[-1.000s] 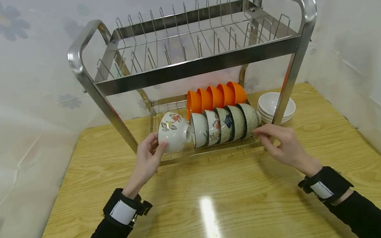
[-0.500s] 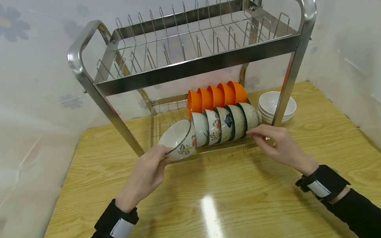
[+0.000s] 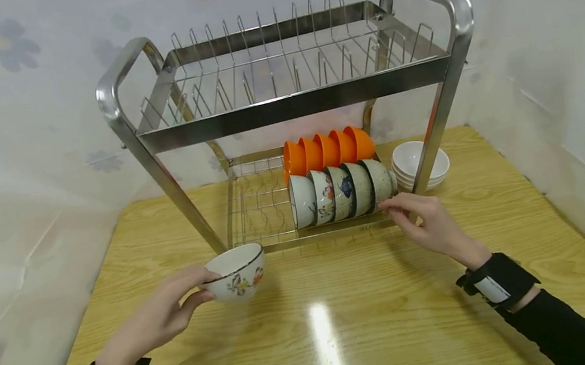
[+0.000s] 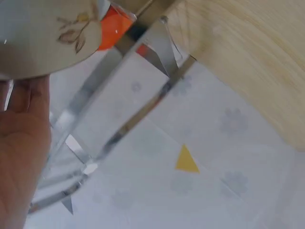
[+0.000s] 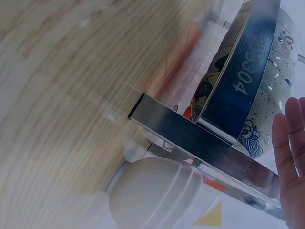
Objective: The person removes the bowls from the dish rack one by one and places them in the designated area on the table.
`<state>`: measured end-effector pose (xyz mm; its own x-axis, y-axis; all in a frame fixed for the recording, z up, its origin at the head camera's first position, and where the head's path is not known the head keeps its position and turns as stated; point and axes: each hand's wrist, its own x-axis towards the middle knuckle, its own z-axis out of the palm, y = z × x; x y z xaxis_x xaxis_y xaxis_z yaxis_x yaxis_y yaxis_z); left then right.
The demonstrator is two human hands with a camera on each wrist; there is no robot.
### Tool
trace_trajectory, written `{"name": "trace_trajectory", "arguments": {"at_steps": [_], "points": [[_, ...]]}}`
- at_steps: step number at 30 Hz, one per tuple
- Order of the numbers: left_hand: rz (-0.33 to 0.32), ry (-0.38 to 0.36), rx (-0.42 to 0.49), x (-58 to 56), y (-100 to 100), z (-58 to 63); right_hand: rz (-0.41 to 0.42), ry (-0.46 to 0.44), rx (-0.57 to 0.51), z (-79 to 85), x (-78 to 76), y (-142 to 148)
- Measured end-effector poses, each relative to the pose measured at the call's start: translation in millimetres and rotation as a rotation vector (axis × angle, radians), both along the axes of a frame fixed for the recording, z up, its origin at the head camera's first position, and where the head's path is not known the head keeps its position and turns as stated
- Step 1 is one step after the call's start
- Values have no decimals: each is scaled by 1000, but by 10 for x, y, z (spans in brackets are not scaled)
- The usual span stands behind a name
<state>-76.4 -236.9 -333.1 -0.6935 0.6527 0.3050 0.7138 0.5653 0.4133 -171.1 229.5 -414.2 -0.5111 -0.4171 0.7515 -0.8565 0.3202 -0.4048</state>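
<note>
Left hand: fingers and thumb [image 3: 168, 310] pinch the near-9 o'clock rim, closed only as far as the thin wall between them; a glossy wall and one-sided hold could let it swivel or slip.
Floral bowl: the white round ceramic bowl with dark rim and red-and-brown flowers [image 3: 238, 279] is held over the surface, mouth up and slightly tilted. Lowered at that tilt, its base could land edge-first and chip.
Rack post: the silver metal front leg [image 3: 185, 202] stands near the bowl at 11 o'clock; a careless swing that way could knock the rim.
Patterned row: five glazed ceramic bowls [image 3: 340, 193] lean on edge at the floral bowl's 2 o'clock, bases toward 3. A push from their base end could slide them toward 9 o'clock across bare wires.
Right hand: relaxed [image 3: 423, 221], fingers slightly bent, gripping nothing visible, beside the row's 3 o'clock end; contact is unclear. A twitch there could supply that push.
Orange row: smooth orange bowls [image 3: 328, 150] sit just behind at 12 o'clock, likely to be jostled too.
White stack: plain white round bowls [image 3: 420, 158] nest beyond the rack's right post, exposed to a stray elbow.
Surface: glossy wood-grain top [image 3: 384, 305], probably unforgiving to dropped ceramic.
</note>
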Motion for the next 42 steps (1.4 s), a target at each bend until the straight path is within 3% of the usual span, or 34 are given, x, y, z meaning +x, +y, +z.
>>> {"name": "trace_trajectory", "arguments": {"at_steps": [3,7,16,21,27,33,39,42], "points": [[46,-82,-59,51,-132,30,-15,-17,17,7,-3,7],[121,-132,-157,18,-255,-21,-25,-31,30,10,-6,0],[255,0,-218,-61,-565,-268,-10,-57,26,-29,25,-11],[297,97,-261,-194,-622,-405,-17,-57,34,-41,18,-15],[400,149,-253,-476,-614,-688,-4,-57,48,-35,12,-51],[489,131,-227,-943,-487,-966,-9,-47,49,-28,41,-47],[545,118,-130,-1321,-301,-1062,0,-54,55,-18,55,-67],[565,118,-135,-1457,-240,-1091,-4,-62,54,-14,63,-65]]}}
